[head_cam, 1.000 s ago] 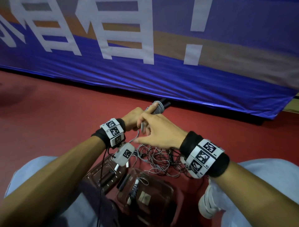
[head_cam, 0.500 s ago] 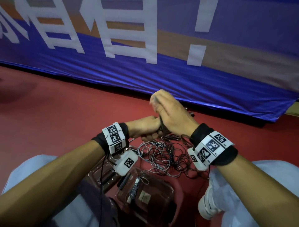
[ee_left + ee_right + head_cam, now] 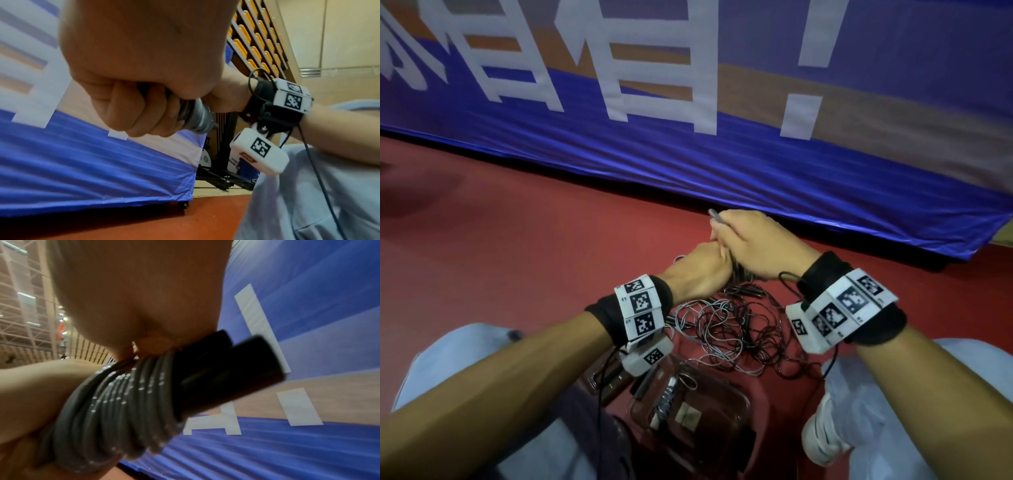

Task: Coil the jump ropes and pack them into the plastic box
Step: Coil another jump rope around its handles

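Observation:
My left hand (image 3: 702, 267) grips a pair of black jump rope handles (image 3: 226, 369) with grey rope (image 3: 115, 402) wound round them in several turns. The left wrist view shows that fist (image 3: 133, 105) closed on the coil (image 3: 195, 116). Just above and to the right, my right hand (image 3: 750, 243) pinches a grey strand (image 3: 714, 214) that sticks out past its fingers. Below both hands a tangle of loose ropes (image 3: 726, 335) lies on the red floor. The clear plastic box (image 3: 736, 404) stands between my knees with one handle (image 3: 666, 401) in it.
A blue banner (image 3: 722, 164) hangs along the far edge of the red floor (image 3: 500, 246). A second clear plastic piece (image 3: 602, 380) lies left of the box. My white shoe (image 3: 822, 442) is at the right, my knees on both sides.
My right hand has lifted from in front of the left hand and swung up and over it, carrying the strand round the handles. The left hand has stayed on the handles.

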Available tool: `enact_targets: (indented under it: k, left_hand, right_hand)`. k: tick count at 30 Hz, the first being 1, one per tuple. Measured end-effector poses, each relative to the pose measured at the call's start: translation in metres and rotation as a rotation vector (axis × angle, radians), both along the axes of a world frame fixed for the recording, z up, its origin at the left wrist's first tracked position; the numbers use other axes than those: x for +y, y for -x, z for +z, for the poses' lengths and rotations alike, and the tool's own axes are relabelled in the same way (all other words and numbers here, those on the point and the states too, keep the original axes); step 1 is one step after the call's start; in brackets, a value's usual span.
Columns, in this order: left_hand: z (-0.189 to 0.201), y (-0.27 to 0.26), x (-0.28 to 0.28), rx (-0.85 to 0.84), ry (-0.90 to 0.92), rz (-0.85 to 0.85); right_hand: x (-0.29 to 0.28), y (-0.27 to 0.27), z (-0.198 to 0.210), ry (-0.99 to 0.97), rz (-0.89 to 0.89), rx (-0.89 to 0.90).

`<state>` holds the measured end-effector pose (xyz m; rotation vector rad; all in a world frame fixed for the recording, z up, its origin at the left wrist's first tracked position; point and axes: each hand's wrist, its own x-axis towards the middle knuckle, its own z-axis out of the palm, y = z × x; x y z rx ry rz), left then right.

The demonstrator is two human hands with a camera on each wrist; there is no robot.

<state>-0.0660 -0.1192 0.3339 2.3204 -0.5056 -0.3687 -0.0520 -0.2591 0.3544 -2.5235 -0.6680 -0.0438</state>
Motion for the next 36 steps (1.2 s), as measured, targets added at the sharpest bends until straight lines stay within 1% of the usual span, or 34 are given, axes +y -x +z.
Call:
enact_targets:
  k: [3, 6, 9, 11, 13, 15, 16, 18, 19, 20, 22, 24, 26, 29, 32, 34, 36]
  left_hand:
    - [0.000, -0.008, 0.002, -0.189, -0.100, 0.010]
    - [0.008, -0.014, 0.003, -0.379, -0.178, 0.070]
    - [0.013, -0.017, 0.002, -0.470, -0.164, 0.092]
    - [0.013, -0.016, 0.002, -0.510, -0.146, 0.084]
    - [0.010, -0.014, 0.000, -0.574, -0.156, 0.058]
    - [0.009, -0.010, -0.001, -0.639, -0.171, 0.013]
    - [0.009, -0.009, -0.001, -0.668, -0.186, -0.009]
    - [0.012, -0.009, 0.001, -0.744, -0.240, -0.056]
    - [0.014, -0.009, 0.003, -0.791, -0.269, -0.081]
    - [0.017, -0.010, 0.005, -0.834, -0.294, -0.102]
    - [0.021, -0.013, 0.012, -0.903, -0.317, -0.117]
    - [0.025, -0.016, 0.019, -0.938, -0.287, -0.097]
    - [0.027, -0.018, 0.021, -0.934, -0.235, -0.078]
    - [0.026, -0.019, 0.018, -0.824, -0.106, -0.003]
    - [0.023, -0.023, 0.015, -0.712, 0.104, 0.130]
    - [0.020, -0.024, 0.013, -0.606, 0.241, 0.140]
    - [0.017, -0.026, 0.014, -0.513, 0.307, 0.130]
  right_hand:
    - [-0.013, -0.008, 0.005, -0.158, 0.033, 0.121]
    - [-0.017, -0.011, 0.005, -0.259, 0.023, 0.170]
    - [-0.014, -0.013, 0.001, -0.254, -0.079, 0.150]
    - [-0.012, -0.011, 0.003, -0.221, -0.127, 0.180]
    - [-0.012, -0.012, 0.004, -0.152, -0.159, 0.262]
    - [-0.015, -0.012, 0.007, -0.154, -0.178, 0.391]
    - [-0.017, -0.010, 0.010, -0.212, -0.177, 0.477]
    - [-0.020, -0.002, 0.017, -0.438, -0.170, 0.681]
    - [-0.021, 0.003, 0.020, -0.542, -0.154, 0.753]
    - [-0.020, 0.007, 0.021, -0.629, -0.140, 0.789]
    - [-0.014, 0.010, 0.016, -0.777, -0.138, 0.803]
    - [-0.003, 0.010, 0.009, -0.891, -0.155, 0.791]
    - [0.008, 0.009, 0.000, -0.901, -0.168, 0.722]
    - [0.019, 0.004, -0.009, -0.824, -0.245, 0.563]
    - [0.018, -0.006, -0.009, -0.654, -0.385, 0.288]
    - [0.013, -0.011, -0.006, -0.618, -0.478, 0.194]
    - [0.009, -0.014, -0.005, -0.581, -0.502, 0.141]
